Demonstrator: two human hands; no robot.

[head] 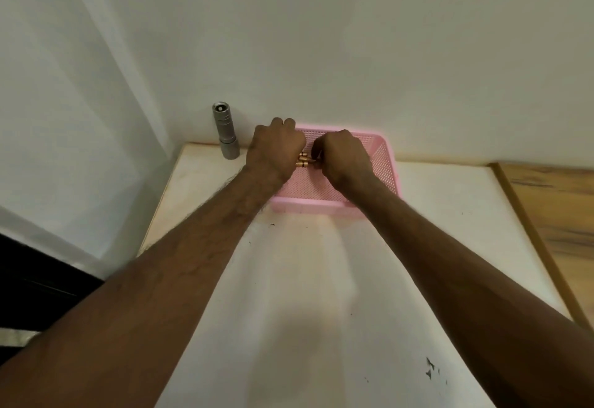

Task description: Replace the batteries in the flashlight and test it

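Flashlight [225, 132]: silver metal cylinder, standing on end at far left corner of table [321, 279], by wall, just beside pink basket [384, 163]. Long axis vertical; wider end down, narrower end up. Judged rigid, moderately heavy, smooth (slip risk); best gripped around ringed mid-barrel. Batteries [303, 161]: gold, small, judged light, hard, prone to rolling; long axes roughly left-right, above basket. Left hand [276, 147] curled around bundle; right hand [342, 157] pinching 1 end. Count unclear.

I count one silver flashlight [225, 131], one pink mesh basket [382, 163] and one white table [289, 279]. Two hands are in my feed, a left hand [273, 150] and a right hand [342, 158]. Of the gold-ended batteries [303, 161] I make out at least two; fingers hide the exact number.
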